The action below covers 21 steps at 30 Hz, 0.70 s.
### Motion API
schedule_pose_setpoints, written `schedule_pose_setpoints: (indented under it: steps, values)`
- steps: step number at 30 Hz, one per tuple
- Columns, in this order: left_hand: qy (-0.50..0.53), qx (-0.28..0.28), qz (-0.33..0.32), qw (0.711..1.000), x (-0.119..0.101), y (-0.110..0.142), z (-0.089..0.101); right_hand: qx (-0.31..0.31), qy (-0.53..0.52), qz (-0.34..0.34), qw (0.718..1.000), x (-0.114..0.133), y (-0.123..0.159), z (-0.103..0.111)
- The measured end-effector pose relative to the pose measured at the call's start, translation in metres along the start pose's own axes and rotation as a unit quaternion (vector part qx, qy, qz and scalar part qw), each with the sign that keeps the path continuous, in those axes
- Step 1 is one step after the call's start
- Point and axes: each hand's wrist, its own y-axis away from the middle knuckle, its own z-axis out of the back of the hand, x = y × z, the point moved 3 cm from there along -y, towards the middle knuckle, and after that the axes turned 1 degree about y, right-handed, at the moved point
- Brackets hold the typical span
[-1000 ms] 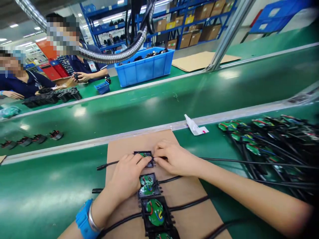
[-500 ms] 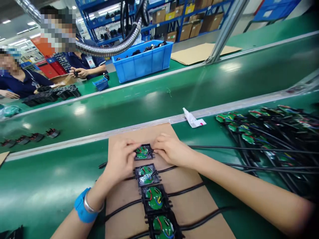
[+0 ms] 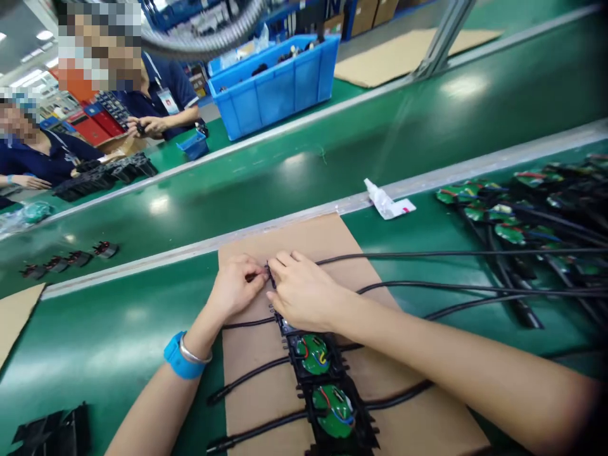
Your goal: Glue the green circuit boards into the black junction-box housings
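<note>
A column of square black plastic housings with green circuit boards [image 3: 314, 354] runs down a cardboard sheet [image 3: 256, 386]. Black cables [image 3: 259, 372] come out of their sides. At the far end of the column, my left hand [image 3: 240, 285] is closed in a pinch by the left edge of the top housing [image 3: 272, 276]; what lies between the fingertips is hidden. My right hand [image 3: 304, 291] curls over that same housing, gripping it and covering most of it and its board. A blue band [image 3: 183, 358] and a metal bangle are on my left wrist.
Wired green boards with black cables [image 3: 513, 228] lie heaped at the right. A crumpled white tube [image 3: 387, 201] lies by the metal rail. Black plastic parts [image 3: 52, 434] sit at lower left. Across the green belt are a blue bin [image 3: 280, 95] and two co-workers.
My right hand has moved left over the top housing, hiding its board. My left hand has shifted from over the housing to its left edge. The view has tilted and shifted.
</note>
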Motion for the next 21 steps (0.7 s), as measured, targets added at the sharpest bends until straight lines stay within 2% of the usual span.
schedule_pose_setpoints:
  steps: [3, 6, 9, 11, 13, 16, 19, 21]
  values:
    - [-0.024, -0.025, -0.014, 0.999, -0.008, 0.014, 0.006, 0.003, -0.012, -0.031, 0.999, -0.002, 0.014, 0.011]
    - [-0.041, -0.044, -0.038, 0.997, -0.021, 0.045, 0.008, -0.024, -0.028, -0.06, 0.998, 0.014, 0.036, 0.021]
    - [-0.054, -0.012, -0.065, 0.996, -0.034, 0.082, -0.004, -0.041, -0.031, -0.074, 0.996, 0.041, 0.052, 0.017]
    - [-0.076, 0.007, -0.069, 0.995, -0.036, 0.098, -0.015, -0.045, -0.028, -0.078, 0.996, 0.054, 0.052, 0.011]
    - [-0.103, 0.016, -0.068, 0.992, -0.036, 0.104, -0.024, -0.033, -0.023, -0.057, 0.998, 0.062, 0.045, 0.006]
    - [-0.131, 0.033, -0.075, 0.988, -0.035, 0.099, -0.029, 0.002, -0.011, -0.004, 1.0, 0.063, 0.032, 0.001]
    - [-0.161, 0.041, -0.082, 0.983, -0.04, 0.098, -0.02, 0.012, -0.021, -0.014, 1.0, 0.052, 0.037, 0.01]
    - [-0.178, 0.021, -0.08, 0.981, -0.047, 0.111, -0.006, -0.009, -0.047, -0.027, 0.998, 0.045, 0.059, 0.024]
